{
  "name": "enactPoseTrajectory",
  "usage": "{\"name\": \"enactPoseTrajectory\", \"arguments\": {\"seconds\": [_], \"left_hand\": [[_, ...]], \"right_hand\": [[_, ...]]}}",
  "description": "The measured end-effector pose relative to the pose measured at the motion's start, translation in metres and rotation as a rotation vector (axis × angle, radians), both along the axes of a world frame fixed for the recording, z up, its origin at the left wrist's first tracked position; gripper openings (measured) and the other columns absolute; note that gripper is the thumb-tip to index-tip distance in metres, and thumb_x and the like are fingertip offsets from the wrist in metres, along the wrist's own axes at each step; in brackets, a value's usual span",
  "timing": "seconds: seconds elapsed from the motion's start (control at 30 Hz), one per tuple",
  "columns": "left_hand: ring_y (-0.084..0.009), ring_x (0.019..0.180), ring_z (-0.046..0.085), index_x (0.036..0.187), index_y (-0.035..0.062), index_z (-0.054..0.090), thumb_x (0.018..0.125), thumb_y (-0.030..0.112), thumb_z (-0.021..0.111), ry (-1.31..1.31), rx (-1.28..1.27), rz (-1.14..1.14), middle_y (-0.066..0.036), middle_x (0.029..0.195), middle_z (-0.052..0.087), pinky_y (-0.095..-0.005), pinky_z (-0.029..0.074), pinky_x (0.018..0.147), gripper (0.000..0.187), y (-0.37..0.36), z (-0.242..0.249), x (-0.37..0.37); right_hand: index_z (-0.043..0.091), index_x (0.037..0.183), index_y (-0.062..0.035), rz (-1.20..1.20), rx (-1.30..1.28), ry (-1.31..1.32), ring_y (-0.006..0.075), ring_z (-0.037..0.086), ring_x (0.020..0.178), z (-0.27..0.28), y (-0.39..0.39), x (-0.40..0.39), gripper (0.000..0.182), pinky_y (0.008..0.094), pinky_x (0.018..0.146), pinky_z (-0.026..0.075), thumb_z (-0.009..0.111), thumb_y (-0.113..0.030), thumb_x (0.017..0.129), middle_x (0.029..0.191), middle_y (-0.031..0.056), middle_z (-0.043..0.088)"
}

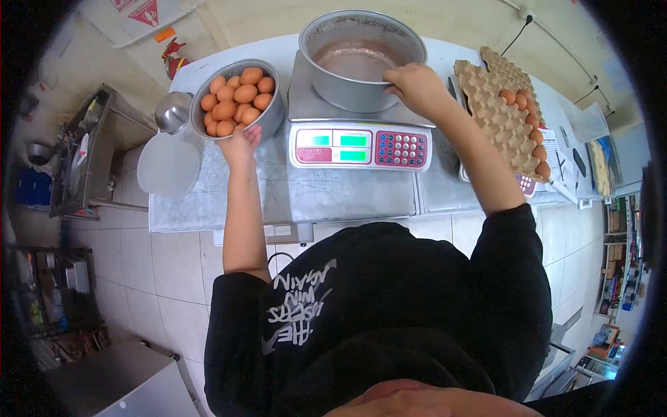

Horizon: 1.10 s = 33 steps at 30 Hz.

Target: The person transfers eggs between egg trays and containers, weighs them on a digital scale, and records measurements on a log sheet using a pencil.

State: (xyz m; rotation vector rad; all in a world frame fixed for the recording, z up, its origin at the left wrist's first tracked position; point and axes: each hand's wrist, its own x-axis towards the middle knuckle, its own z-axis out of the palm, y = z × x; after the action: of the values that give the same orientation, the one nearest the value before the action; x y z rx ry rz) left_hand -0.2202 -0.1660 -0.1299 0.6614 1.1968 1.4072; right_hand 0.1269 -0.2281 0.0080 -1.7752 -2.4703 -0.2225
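Observation:
My left hand point(242, 144) grips the near rim of a round metal pot point(272, 115) heaped with brown eggs point(235, 97). The pot is at the left of the table. My right hand point(418, 87) is closed on the right rim of a larger grey metal pot point(351, 94), its fingers over the edge. This larger pot stands on the platform of a digital scale point(361, 146), whose green displays are lit, and holds no eggs. Its inside looks stained.
Cardboard egg trays point(490, 111) with several eggs lie on the right. A metal bowl point(174, 111) and a round whitish lid or disc point(169, 165) sit at the left edge. Papers point(558, 149) are at the far right, and a fire extinguisher point(174, 59) is by the wall.

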Motion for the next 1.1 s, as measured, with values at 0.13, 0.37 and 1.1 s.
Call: {"name": "enactPoseTrajectory", "arguments": {"seconds": [0.13,0.37,1.1], "left_hand": [[-0.0283,0.096,0.058,0.126,0.0049,0.033,0.092,0.03,0.044,-0.304,0.017,-0.087,-0.018,0.109,0.056,-0.0386,0.046,0.079,0.044,-0.022,-0.026,-0.008],[-0.0289,0.103,0.049,0.128,0.0057,0.039,0.09,0.032,0.045,-0.248,-0.255,-0.055,-0.014,0.117,0.049,-0.0396,0.039,0.089,0.047,-0.117,-0.054,-0.034],[-0.0186,0.09,0.05,0.122,0.0096,0.046,0.089,0.03,0.045,-0.192,-0.069,0.081,-0.004,0.103,0.053,-0.0334,0.042,0.082,0.039,-0.156,0.001,-0.088]], "right_hand": [[0.053,0.11,-0.0096,0.017,0.505,0.451,0.0344,0.049,0.105,-0.018,-0.05,0.0,0.041,0.0419,0.09,0.039,0.064,-0.008,0.071,0.111,0.0156,0.054],[0.032,0.129,-0.0007,-0.496,0.171,0.53,0.0402,0.043,0.114,-0.175,-0.118,0.038,0.064,0.0436,0.098,0.033,0.065,-0.016,0.076,0.125,0.031,0.037],[0.015,0.136,-0.0206,-0.645,-0.455,1.89,0.0273,0.052,0.098,-0.201,-0.107,0.056,0.074,0.0416,0.065,0.052,0.055,-0.017,0.075,0.122,0.0129,0.042]]}}
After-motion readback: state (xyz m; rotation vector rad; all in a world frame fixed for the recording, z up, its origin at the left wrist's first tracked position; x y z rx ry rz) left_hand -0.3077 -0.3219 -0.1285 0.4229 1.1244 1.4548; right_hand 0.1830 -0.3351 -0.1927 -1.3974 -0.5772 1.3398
